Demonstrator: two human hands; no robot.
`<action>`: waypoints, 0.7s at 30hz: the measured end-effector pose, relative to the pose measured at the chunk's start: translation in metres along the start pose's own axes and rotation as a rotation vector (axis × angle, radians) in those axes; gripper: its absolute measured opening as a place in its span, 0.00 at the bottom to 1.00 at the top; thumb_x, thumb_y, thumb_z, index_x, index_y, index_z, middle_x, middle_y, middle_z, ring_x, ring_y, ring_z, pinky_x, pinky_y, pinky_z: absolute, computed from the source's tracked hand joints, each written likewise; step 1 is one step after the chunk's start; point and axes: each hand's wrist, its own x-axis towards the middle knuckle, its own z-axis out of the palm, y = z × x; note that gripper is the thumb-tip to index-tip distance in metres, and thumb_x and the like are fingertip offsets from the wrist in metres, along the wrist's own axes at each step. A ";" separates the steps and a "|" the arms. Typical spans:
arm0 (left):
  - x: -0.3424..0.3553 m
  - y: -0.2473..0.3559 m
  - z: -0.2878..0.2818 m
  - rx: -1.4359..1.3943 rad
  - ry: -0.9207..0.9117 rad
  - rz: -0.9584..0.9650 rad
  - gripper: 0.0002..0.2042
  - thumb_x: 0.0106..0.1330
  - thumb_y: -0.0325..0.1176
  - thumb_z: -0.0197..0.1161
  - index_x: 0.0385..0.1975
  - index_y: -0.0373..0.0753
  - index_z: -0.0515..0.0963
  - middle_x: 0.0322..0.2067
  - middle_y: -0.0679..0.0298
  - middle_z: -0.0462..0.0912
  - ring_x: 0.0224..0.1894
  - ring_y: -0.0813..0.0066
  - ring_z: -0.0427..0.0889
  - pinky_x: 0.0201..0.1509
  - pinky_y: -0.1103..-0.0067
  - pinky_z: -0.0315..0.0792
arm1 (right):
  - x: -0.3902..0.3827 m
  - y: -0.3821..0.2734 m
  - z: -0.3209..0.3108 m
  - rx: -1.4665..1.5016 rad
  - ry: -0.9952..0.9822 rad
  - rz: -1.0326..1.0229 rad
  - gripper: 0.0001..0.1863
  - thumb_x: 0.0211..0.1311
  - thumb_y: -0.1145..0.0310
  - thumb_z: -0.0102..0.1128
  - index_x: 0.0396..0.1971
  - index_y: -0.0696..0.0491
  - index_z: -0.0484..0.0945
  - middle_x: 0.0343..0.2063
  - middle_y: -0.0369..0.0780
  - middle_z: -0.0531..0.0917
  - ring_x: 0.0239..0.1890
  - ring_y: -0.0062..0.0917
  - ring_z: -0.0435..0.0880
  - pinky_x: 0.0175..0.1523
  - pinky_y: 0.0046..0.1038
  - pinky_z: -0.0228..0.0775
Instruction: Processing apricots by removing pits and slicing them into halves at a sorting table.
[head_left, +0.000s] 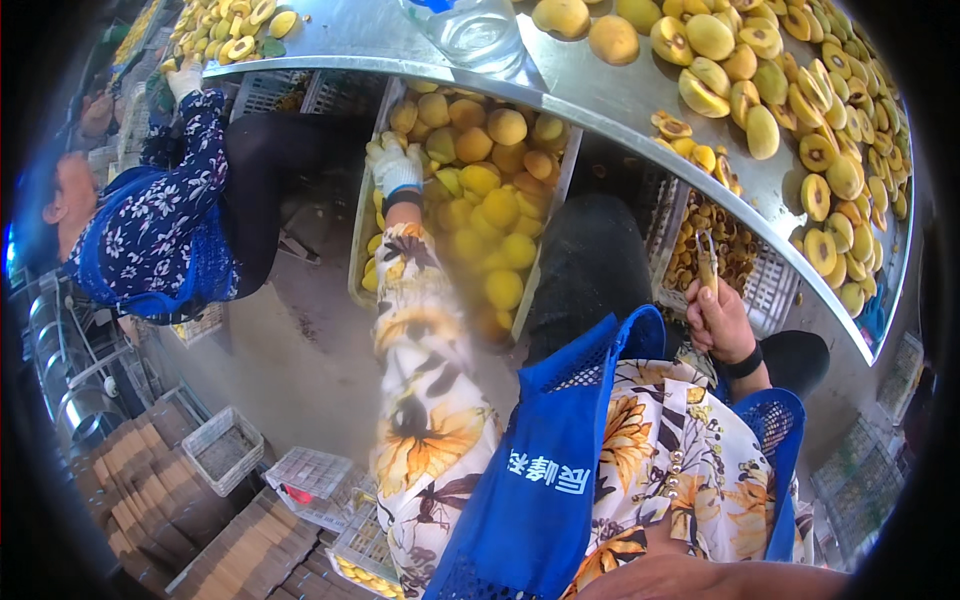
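My left hand (393,167), in a white knit glove, lies over the far left part of a crate (362,250) of whole yellow peaches (478,180). Its fingers look slightly apart on the fruit, and no peach shows clearly in its grasp. My bare right hand (722,322) is closed round a small wooden-handled pitting tool (707,264) that points away from me, its thin metal end up. Beyond that tool, under the table edge, a white crate (770,290) contains brownish pits and scraps (712,225).
A metal table (620,110) curves across the far side, bearing many halved peaches (815,160) and a clear container (470,35). At the left sits a co-worker (160,235), a gloved hand near cut fruit. Plastic crates (222,450) and brown stacks (150,490) stand at lower left.
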 end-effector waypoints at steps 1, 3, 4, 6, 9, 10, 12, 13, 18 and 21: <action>-0.001 -0.007 0.008 -0.091 0.018 -0.080 0.23 0.53 0.44 0.61 0.47 0.43 0.67 0.44 0.51 0.70 0.46 0.51 0.71 0.47 0.68 0.68 | -0.001 -0.003 0.005 -0.014 0.011 0.017 0.16 0.62 0.54 0.47 0.34 0.54 0.65 0.13 0.33 0.67 0.06 0.12 0.57 0.11 0.16 0.52; 0.002 -0.018 0.024 -0.181 0.025 -0.165 0.21 0.53 0.43 0.61 0.47 0.45 0.68 0.44 0.51 0.70 0.46 0.52 0.71 0.47 0.68 0.68 | 0.003 -0.001 0.009 -0.036 0.025 0.038 0.17 0.62 0.54 0.48 0.34 0.54 0.65 0.12 0.34 0.67 0.06 0.13 0.57 0.11 0.16 0.51; 0.005 -0.024 0.032 -0.252 -0.003 -0.189 0.18 0.54 0.42 0.61 0.44 0.46 0.70 0.43 0.51 0.71 0.45 0.52 0.72 0.46 0.68 0.69 | 0.006 0.000 0.010 -0.039 0.031 0.049 0.17 0.62 0.54 0.48 0.34 0.54 0.65 0.12 0.34 0.67 0.06 0.13 0.57 0.11 0.16 0.51; 0.012 -0.012 0.032 -0.403 -0.069 -0.218 0.13 0.54 0.41 0.61 0.38 0.48 0.75 0.42 0.51 0.71 0.42 0.54 0.74 0.44 0.69 0.70 | 0.007 0.000 0.010 -0.021 0.060 0.036 0.17 0.62 0.55 0.48 0.33 0.55 0.65 0.12 0.34 0.67 0.06 0.13 0.57 0.11 0.15 0.51; 0.025 -0.001 0.031 0.113 -0.043 0.001 0.09 0.55 0.39 0.58 0.32 0.43 0.76 0.39 0.53 0.74 0.38 0.55 0.77 0.39 0.69 0.72 | 0.012 -0.006 0.018 -0.034 0.059 0.023 0.17 0.61 0.55 0.49 0.33 0.56 0.65 0.13 0.34 0.67 0.06 0.12 0.57 0.11 0.15 0.49; 0.022 -0.005 0.007 0.233 -0.063 0.040 0.10 0.56 0.38 0.56 0.32 0.39 0.75 0.37 0.53 0.76 0.36 0.55 0.78 0.39 0.69 0.72 | 0.015 -0.009 0.023 -0.040 0.006 0.004 0.17 0.61 0.55 0.49 0.33 0.56 0.65 0.13 0.34 0.67 0.06 0.12 0.57 0.11 0.15 0.49; 0.039 -0.028 0.032 0.103 -0.072 -0.286 0.09 0.56 0.38 0.56 0.32 0.44 0.76 0.41 0.54 0.74 0.40 0.57 0.77 0.39 0.68 0.72 | 0.021 -0.008 0.025 -0.067 -0.022 -0.005 0.16 0.61 0.56 0.50 0.33 0.56 0.65 0.14 0.34 0.68 0.06 0.12 0.57 0.11 0.14 0.49; 0.038 -0.022 0.013 0.159 -0.160 -0.172 0.09 0.55 0.40 0.56 0.33 0.44 0.77 0.41 0.55 0.74 0.42 0.57 0.76 0.40 0.68 0.72 | 0.022 -0.006 0.025 -0.097 -0.039 -0.009 0.16 0.60 0.56 0.51 0.34 0.55 0.64 0.13 0.34 0.67 0.07 0.12 0.57 0.11 0.14 0.50; 0.005 -0.007 -0.049 -0.108 -0.089 -0.104 0.22 0.52 0.53 0.55 0.43 0.47 0.75 0.43 0.51 0.74 0.45 0.53 0.73 0.49 0.67 0.68 | 0.015 0.014 0.001 -0.485 0.202 -0.124 0.13 0.56 0.65 0.57 0.36 0.56 0.68 0.14 0.33 0.70 0.11 0.11 0.65 0.15 0.14 0.56; -0.048 -0.034 -0.063 -0.239 0.078 -0.181 0.22 0.56 0.51 0.53 0.43 0.42 0.75 0.43 0.49 0.74 0.45 0.53 0.73 0.49 0.68 0.66 | 0.022 0.038 -0.024 -0.641 0.331 -0.160 0.12 0.54 0.67 0.58 0.35 0.57 0.72 0.14 0.33 0.73 0.14 0.13 0.69 0.19 0.17 0.61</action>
